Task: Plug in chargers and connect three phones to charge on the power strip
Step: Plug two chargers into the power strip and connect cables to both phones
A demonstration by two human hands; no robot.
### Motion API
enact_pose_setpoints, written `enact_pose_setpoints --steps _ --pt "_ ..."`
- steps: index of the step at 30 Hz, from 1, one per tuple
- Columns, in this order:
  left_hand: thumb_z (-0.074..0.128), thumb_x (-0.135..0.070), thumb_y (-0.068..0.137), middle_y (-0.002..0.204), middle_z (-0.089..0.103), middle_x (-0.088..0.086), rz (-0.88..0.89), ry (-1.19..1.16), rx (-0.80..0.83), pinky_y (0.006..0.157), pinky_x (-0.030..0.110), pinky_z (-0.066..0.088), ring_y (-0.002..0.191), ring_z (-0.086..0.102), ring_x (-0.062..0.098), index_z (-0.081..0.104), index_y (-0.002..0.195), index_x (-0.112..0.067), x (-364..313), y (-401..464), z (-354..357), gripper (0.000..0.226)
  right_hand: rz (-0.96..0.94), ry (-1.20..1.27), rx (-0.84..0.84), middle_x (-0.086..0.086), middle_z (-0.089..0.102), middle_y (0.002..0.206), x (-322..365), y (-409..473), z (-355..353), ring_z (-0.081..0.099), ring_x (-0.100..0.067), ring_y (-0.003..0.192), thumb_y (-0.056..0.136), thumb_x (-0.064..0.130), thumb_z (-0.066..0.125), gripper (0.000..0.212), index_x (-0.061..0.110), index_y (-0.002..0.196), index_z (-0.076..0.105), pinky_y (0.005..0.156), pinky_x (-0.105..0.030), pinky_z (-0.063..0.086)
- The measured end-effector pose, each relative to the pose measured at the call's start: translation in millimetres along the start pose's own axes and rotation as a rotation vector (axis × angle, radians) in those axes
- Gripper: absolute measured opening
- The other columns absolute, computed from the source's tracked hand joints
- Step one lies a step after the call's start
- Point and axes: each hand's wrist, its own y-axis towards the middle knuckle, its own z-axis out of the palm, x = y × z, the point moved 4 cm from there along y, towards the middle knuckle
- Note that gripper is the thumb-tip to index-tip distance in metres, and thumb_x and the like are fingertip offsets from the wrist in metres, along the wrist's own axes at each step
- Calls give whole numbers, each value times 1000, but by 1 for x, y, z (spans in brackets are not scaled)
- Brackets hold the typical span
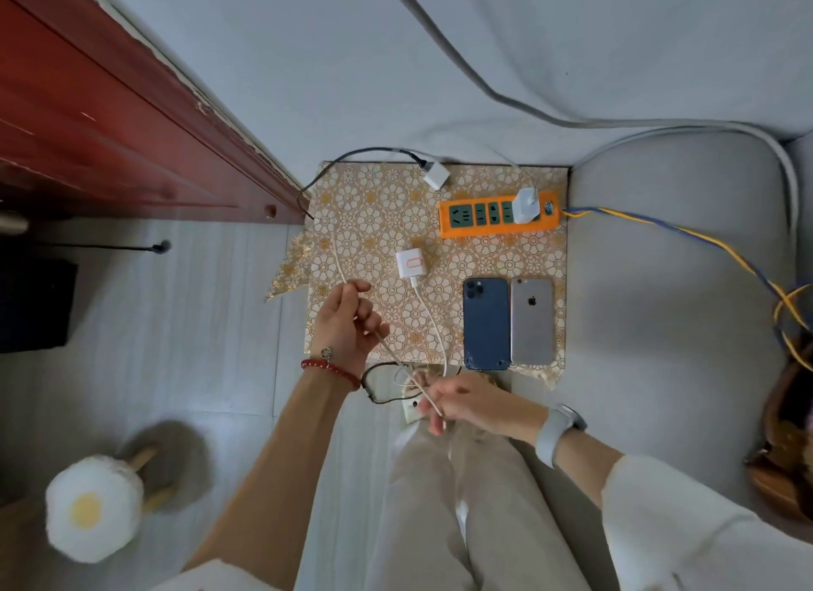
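Note:
An orange power strip (pixel 453 230) lies at the back right of a gold flower-patterned mat (pixel 369 220), with one white charger (pixel 525 205) plugged in near its right end. A second white charger (pixel 411 262) lies loose mid-mat, its white cable running toward me. A third white charger (pixel 436 175) with a black cable sits at the mat's back edge. A blue phone (pixel 486 324) and a silver phone (pixel 532 320) lie face down side by side. My left hand (pixel 347 326) and my right hand (pixel 466 403) both pinch one whitish cable (pixel 338 264) stretched between them.
A red wooden door (pixel 110 119) stands at the left. A grey cushioned seat (pixel 677 282) borders the mat on the right, with the strip's blue and yellow cord (pixel 686 234) lying across it. A fried-egg slipper (pixel 92 507) is on the floor at lower left. My knees are below the mat.

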Motion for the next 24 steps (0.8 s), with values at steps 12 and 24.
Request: enact_pose_setpoints --steps 12,24 --pt "40 -18 92 54 49 -6 338 995 -378 46 22 30 46 39 10 61 84 -19 8 -11 -50 23 210 -595 -902 -14 52 78 -42 -57 -93 54 -33 78 89 20 47 24 4 79 61 60 -29 34" --pt "31 -30 95 88 63 10 142 1647 -90 65 33 43 74 54 29 56 89 -14 53 -14 -62 30 421 -614 -922 -27 61 101 -34 -76 -115 54 -44 99 96 44 23 52 1 98 52 81 -47 45"
